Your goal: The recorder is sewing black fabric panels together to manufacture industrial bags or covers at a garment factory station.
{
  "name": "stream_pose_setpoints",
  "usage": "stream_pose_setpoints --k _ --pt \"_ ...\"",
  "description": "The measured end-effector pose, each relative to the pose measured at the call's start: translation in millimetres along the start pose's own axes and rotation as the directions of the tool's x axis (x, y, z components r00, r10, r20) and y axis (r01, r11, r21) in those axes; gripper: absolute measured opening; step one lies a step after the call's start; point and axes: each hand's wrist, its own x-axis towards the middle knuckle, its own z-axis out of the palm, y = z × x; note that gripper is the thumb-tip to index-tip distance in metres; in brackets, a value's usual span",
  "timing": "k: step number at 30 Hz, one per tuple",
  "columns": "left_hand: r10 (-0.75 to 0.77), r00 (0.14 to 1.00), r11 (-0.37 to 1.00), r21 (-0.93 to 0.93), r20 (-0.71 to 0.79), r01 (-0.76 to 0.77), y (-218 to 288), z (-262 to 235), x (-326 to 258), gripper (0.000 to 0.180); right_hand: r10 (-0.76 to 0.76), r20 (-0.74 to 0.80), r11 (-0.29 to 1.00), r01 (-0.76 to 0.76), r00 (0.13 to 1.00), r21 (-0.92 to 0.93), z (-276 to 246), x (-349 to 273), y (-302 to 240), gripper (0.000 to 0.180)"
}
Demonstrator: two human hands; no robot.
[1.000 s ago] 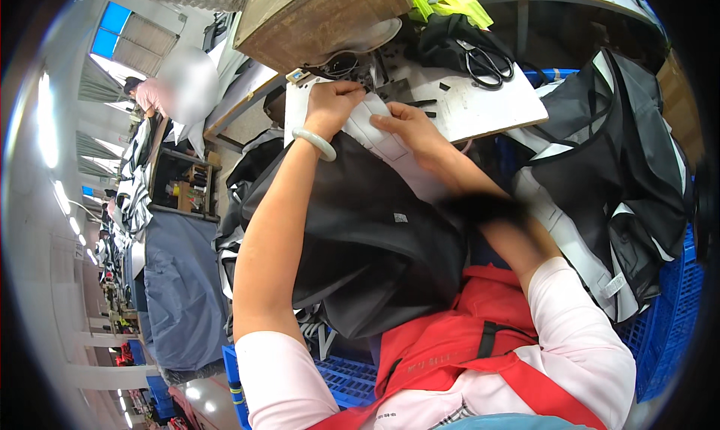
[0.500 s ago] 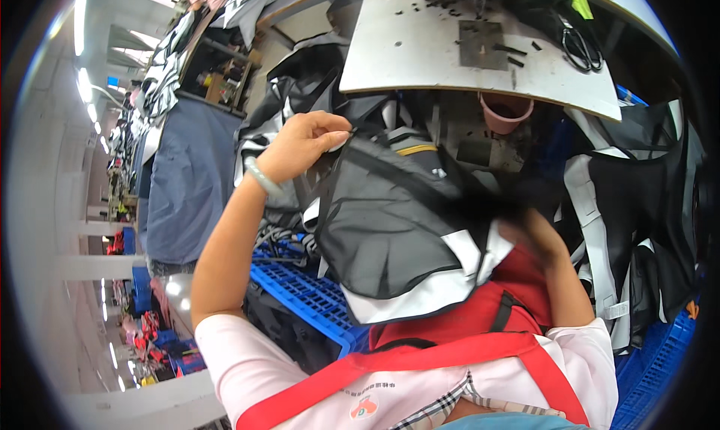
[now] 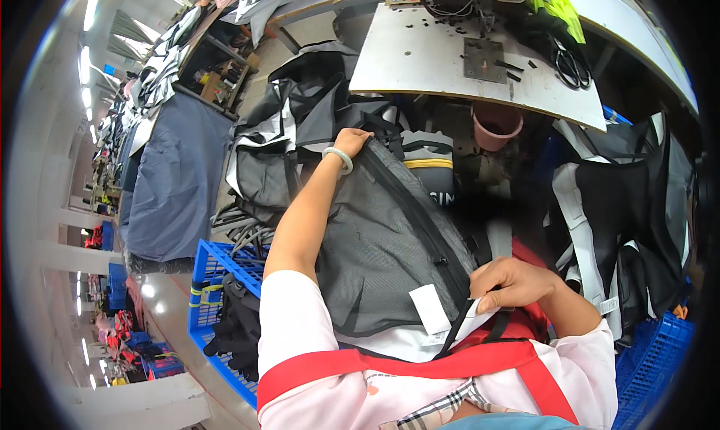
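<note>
A dark grey mesh fabric piece (image 3: 360,242) with a black zipper (image 3: 420,239) along its right edge lies over my lap. My left hand (image 3: 352,142), with a pale bangle on the wrist, pinches the far end of that zipper edge. Near my body, my right hand (image 3: 516,284) is closed on the white-backed lower corner of the same piece. The edge runs stretched between both hands. A white label (image 3: 429,310) lies on the mesh beside the right hand.
Ahead stands a white sewing table (image 3: 420,62) with a metal plate, black scraps and scissors (image 3: 570,64). A pink bucket (image 3: 496,126) sits below it. Dark garment pieces (image 3: 262,167) pile up left; others (image 3: 622,205) hang right. Blue crates (image 3: 214,302) flank me.
My right hand has come out of a dark blur and now grips the near corner. My left hand has shifted right and slightly down, and the zipper edge is pulled straighter.
</note>
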Motion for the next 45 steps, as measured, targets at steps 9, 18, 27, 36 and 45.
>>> stream_pose_setpoints --k 9,18,27,36,45 --pt "0.118 0.901 0.911 -0.406 0.418 0.070 -56 27 -47 0.042 -0.197 -0.728 0.960 0.280 0.656 -0.007 -46 -98 1 0.034" --pt "0.228 0.965 0.579 -0.815 0.127 -0.029 135 90 -206 0.032 -0.232 -0.930 0.588 -0.721 0.284 -0.367 -112 -227 -56 0.019" --pt "0.675 0.735 0.498 -0.779 0.072 -0.381 223 177 -288 0.042 -0.382 -0.486 -0.184 -0.580 0.786 -0.794 -8 4 -126 0.042" --pt "0.729 0.675 0.561 -0.666 0.115 -0.493 191 140 -274 0.027 -0.369 -0.696 0.355 -0.599 0.616 -0.718 -14 -41 -138 0.047" --pt "0.792 0.608 0.504 -0.506 -0.053 -0.700 229 142 -268 0.056 -0.469 -0.557 0.226 -0.516 0.686 -0.826 -4 -41 -127 0.049"
